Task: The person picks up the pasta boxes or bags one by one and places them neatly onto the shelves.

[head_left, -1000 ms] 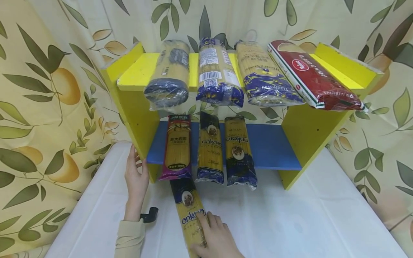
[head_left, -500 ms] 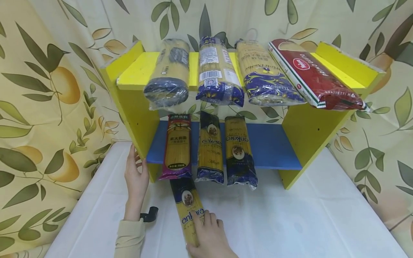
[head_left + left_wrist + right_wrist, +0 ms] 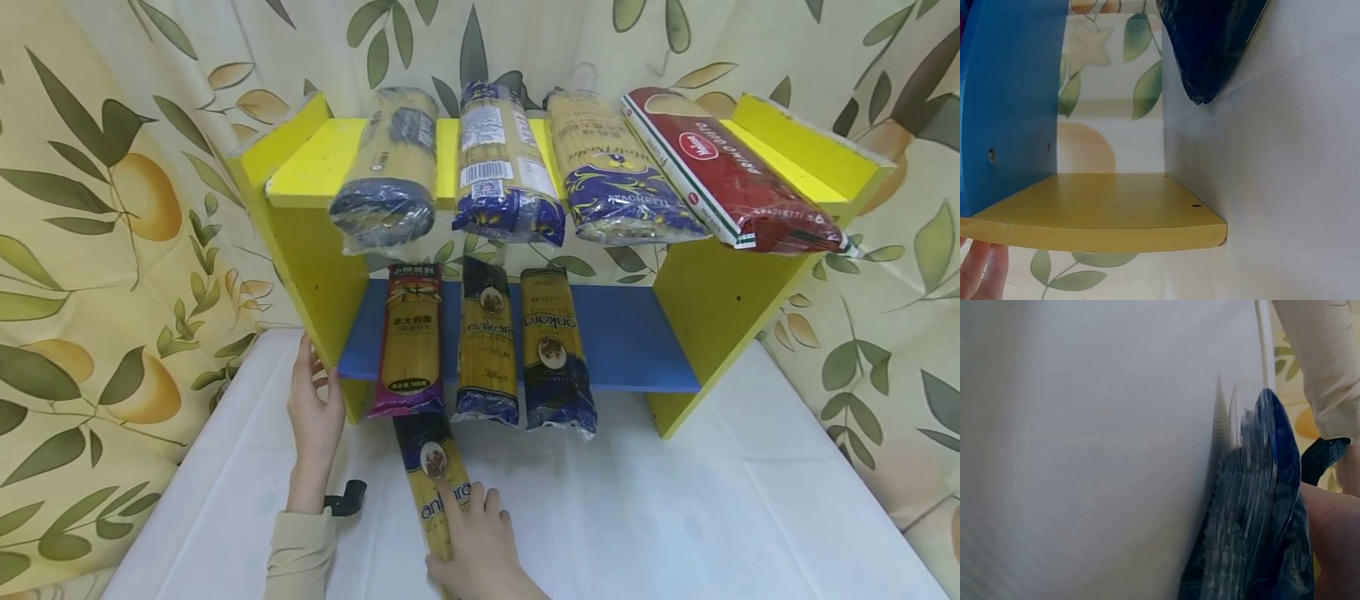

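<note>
My right hand (image 3: 480, 537) grips a long yellow and dark-blue "ankara" spaghetti packet (image 3: 422, 487), with the index finger lying along its front and the thumb at its left edge. The packet's far end reaches under the front of the blue shelf board (image 3: 622, 342). In the right wrist view the crimped dark-blue end of the packet (image 3: 1282, 506) is close to the camera. My left hand (image 3: 317, 417) is at the lower left side panel (image 3: 318, 300) of the yellow shelf unit. Its fingers (image 3: 988, 269) touch the panel's outer side in the left wrist view.
On the blue board lie a red-purple noodle packet (image 3: 411, 342) and two ankara packets, one upright (image 3: 487, 350), one inverted (image 3: 555, 350). Several pasta bags, including a red one (image 3: 735, 175), lie on the yellow top shelf (image 3: 300, 171). White cloth (image 3: 720, 500) covers the table.
My right hand has slid forward and slightly left along the spaghetti packet, its index finger now nearer the round emblem. My left hand stays at the side panel.
</note>
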`<state>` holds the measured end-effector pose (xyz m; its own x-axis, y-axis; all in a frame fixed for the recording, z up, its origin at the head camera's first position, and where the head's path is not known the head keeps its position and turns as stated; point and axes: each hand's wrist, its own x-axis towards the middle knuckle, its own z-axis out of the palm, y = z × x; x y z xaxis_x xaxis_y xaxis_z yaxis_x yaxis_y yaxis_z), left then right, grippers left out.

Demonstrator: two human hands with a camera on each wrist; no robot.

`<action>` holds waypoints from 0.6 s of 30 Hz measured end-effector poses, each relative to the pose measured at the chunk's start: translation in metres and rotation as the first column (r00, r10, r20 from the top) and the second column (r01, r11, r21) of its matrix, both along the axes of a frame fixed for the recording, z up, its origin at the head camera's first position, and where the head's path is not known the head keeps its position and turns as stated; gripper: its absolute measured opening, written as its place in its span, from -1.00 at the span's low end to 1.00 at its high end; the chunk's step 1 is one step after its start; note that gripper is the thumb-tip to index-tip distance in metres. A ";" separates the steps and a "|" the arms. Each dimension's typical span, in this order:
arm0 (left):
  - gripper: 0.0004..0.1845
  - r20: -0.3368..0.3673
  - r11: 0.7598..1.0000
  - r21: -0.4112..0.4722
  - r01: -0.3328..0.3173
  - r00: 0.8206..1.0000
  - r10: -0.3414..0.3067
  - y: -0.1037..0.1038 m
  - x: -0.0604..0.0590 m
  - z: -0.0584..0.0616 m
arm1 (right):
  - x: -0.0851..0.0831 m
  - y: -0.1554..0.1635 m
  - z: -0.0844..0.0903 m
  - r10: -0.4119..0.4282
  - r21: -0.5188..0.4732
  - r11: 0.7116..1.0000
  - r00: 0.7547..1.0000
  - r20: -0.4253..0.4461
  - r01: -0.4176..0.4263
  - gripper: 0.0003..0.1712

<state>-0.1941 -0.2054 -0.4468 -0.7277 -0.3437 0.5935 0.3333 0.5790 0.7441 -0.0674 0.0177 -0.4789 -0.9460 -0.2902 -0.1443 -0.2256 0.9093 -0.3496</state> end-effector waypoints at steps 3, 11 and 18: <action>-0.26 0.003 1.000 -0.003 -0.002 1.000 0.002 -0.001 0.001 0.001 | -0.001 -0.002 -0.001 -0.001 0.018 1.000 1.000 -0.026 0.002 0.04; -0.26 0.011 1.000 0.001 -0.002 1.000 0.002 0.000 0.001 0.002 | -0.007 0.003 -0.001 -0.003 -0.155 0.988 1.000 0.028 0.007 0.03; -0.26 0.004 1.000 0.004 0.001 1.000 -0.001 -0.001 0.002 0.002 | -0.010 0.015 0.001 -0.016 -0.333 0.942 0.995 0.103 0.050 0.00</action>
